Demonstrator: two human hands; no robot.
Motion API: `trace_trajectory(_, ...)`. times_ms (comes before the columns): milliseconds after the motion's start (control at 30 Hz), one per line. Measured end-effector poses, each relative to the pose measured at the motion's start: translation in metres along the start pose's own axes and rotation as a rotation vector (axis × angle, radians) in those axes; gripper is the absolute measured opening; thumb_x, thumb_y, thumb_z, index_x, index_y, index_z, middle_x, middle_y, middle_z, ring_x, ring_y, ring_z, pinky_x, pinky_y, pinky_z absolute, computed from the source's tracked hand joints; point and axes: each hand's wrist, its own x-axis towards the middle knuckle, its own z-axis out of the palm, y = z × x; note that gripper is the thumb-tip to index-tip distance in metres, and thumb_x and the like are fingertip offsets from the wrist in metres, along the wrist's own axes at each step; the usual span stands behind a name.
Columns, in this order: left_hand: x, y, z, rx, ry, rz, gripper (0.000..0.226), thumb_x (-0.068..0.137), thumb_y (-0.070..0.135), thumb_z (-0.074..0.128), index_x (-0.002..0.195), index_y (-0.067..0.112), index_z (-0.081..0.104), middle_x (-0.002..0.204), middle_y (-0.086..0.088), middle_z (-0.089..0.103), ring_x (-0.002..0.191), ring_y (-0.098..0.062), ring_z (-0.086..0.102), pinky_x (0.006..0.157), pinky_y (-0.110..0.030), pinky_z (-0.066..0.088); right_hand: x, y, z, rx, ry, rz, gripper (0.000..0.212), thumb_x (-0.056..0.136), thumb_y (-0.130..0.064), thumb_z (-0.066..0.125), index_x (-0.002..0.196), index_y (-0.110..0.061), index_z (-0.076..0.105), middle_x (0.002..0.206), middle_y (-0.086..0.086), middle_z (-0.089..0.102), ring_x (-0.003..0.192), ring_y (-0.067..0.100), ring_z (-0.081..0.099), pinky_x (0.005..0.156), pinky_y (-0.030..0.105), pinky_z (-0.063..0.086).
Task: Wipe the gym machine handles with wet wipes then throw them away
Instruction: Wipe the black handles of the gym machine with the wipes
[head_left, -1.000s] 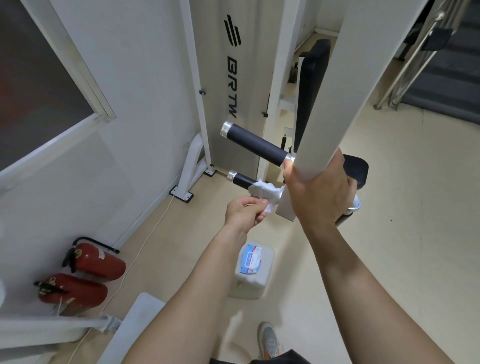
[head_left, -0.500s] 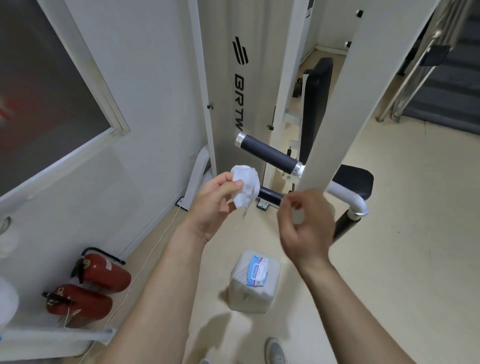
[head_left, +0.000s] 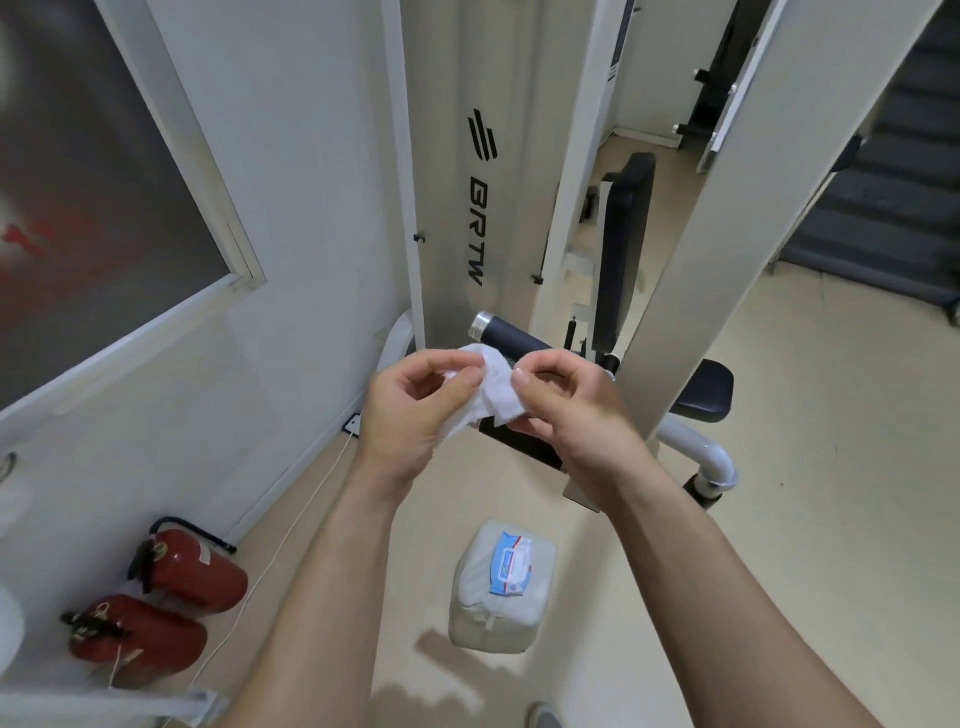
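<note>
My left hand (head_left: 410, 410) and right hand (head_left: 566, 410) both pinch the crumpled wet wipe (head_left: 493, 395), held just in front of the upper black handle (head_left: 511, 340). I judge I'm refolding it. Next, wrap it round that handle and rub along it.

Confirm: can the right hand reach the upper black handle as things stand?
Probably yes. The upper black handle sticks out just beyond the right hand. Nothing shows between them except the wet wipe, which that hand and the left hand both pinch.
</note>
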Motion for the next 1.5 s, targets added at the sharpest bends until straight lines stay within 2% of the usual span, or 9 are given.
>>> trace_trajectory(133, -0.002, -0.003, -0.019, 0.009, 0.014, -0.003, 0.023, 0.077, 0.010, 0.079, 0.095, 0.022, 0.071, 0.082, 0.015, 0.068, 0.079, -0.010, 0.063, 0.071, -0.021, 0.054, 0.002, -0.010, 0.003, 0.017, 0.058, -0.112, 0.010, 0.099, -0.005, 0.056, 0.101, -0.013, 0.061, 0.074, -0.006, 0.066, 0.084, 0.019, 0.069, 0.078, 0.036, 0.061)
trace_trajectory(300, -0.007, -0.007, -0.017, -0.031, -0.006, -0.073, 0.033, 0.072, 0.001, 0.081, 0.095, 0.018, 0.064, 0.089, -0.006, 0.051, 0.072, -0.006, 0.052, 0.070, -0.015, 0.050, 0.010, -0.024, 0.011, 0.046, 0.022, -0.135, 0.016, 0.098, 0.000, 0.054, 0.105, -0.014, 0.059, 0.073, -0.002, 0.052, 0.079, 0.022, 0.059, 0.075, 0.044, 0.058)
trace_trajectory(433, -0.004, -0.010, -0.004, 0.075, 0.037, -0.122, 0.047, 0.074, -0.001, 0.084, 0.106, 0.024, 0.061, 0.101, 0.002, 0.056, 0.077, 0.009, 0.056, 0.072, -0.009, 0.048, 0.022, -0.028, 0.014, 0.088, -0.010, -0.139, 0.019, 0.093, 0.005, 0.058, 0.105, -0.010, 0.061, 0.070, 0.006, 0.049, 0.073, 0.021, 0.053, 0.069, 0.039, 0.052)
trace_trajectory(567, 0.006, -0.013, 0.001, 0.146, -0.034, -0.257, 0.055, 0.076, 0.005, 0.084, 0.122, 0.025, 0.061, 0.107, 0.012, 0.069, 0.092, 0.010, 0.066, 0.071, -0.010, 0.050, 0.036, -0.032, 0.014, -0.357, 0.130, -0.316, 0.012, 0.087, -0.009, 0.070, 0.097, -0.015, 0.065, 0.059, 0.000, 0.057, 0.059, 0.009, 0.055, 0.062, 0.023, 0.047)
trace_trajectory(733, 0.017, -0.011, 0.006, 0.222, -0.058, -0.291, 0.039, 0.067, 0.021, 0.087, 0.103, 0.023, 0.073, 0.090, 0.005, 0.077, 0.085, -0.016, 0.073, 0.074, -0.031, 0.055, 0.049, -0.046, 0.013, -0.909, 0.292, -0.499, 0.014, 0.080, -0.015, 0.073, 0.088, -0.024, 0.066, 0.065, -0.008, 0.064, 0.064, 0.001, 0.058, 0.053, 0.007, 0.040)
trace_trajectory(933, 0.028, -0.006, 0.013, -0.326, -0.068, -0.368, 0.015, 0.095, 0.019, 0.066, 0.105, 0.009, 0.069, 0.095, -0.007, 0.074, 0.088, -0.022, 0.069, 0.077, -0.033, 0.056, 0.062, -0.055, 0.005, -0.885, 0.309, -0.543, 0.048, 0.076, 0.008, 0.056, 0.109, -0.027, 0.061, 0.087, -0.003, 0.061, 0.080, 0.005, 0.057, 0.066, 0.006, 0.041)
trace_trajectory(1067, 0.039, -0.021, 0.013, -0.289, 0.062, -0.290, 0.014, 0.090, 0.014, 0.070, 0.102, 0.020, 0.068, 0.103, -0.009, 0.071, 0.092, -0.022, 0.070, 0.079, -0.038, 0.058, 0.070, -0.052, 0.004, -0.837, 0.314, -0.555, 0.046, 0.081, 0.012, 0.048, 0.105, -0.023, 0.068, 0.101, 0.000, 0.062, 0.091, -0.001, 0.057, 0.073, -0.001, 0.040)
trace_trajectory(1267, 0.038, -0.053, 0.020, -0.031, 0.173, -0.383, 0.021, 0.081, 0.023, 0.071, 0.100, 0.016, 0.071, 0.104, -0.011, 0.074, 0.099, -0.027, 0.068, 0.089, -0.039, 0.056, 0.080, -0.018, 0.005, -1.042, 0.415, -0.345, 0.040, 0.082, 0.007, 0.047, 0.092, -0.025, 0.067, 0.099, -0.003, 0.060, 0.090, 0.015, 0.061, 0.079, 0.039, 0.057)
trace_trajectory(1500, 0.053, -0.072, 0.040, 0.269, 0.173, -0.408, 0.013, 0.079, 0.028, 0.064, 0.075, 0.017, 0.058, 0.074, 0.006, 0.060, 0.071, -0.019, 0.050, 0.061, -0.027, 0.037, 0.075, -0.008, 0.007, -1.240, 0.404, -0.297, 0.031, 0.087, -0.014, 0.040, 0.097, -0.016, 0.069, 0.090, 0.008, 0.071, 0.090, 0.032, 0.061, 0.080, 0.041, 0.050)
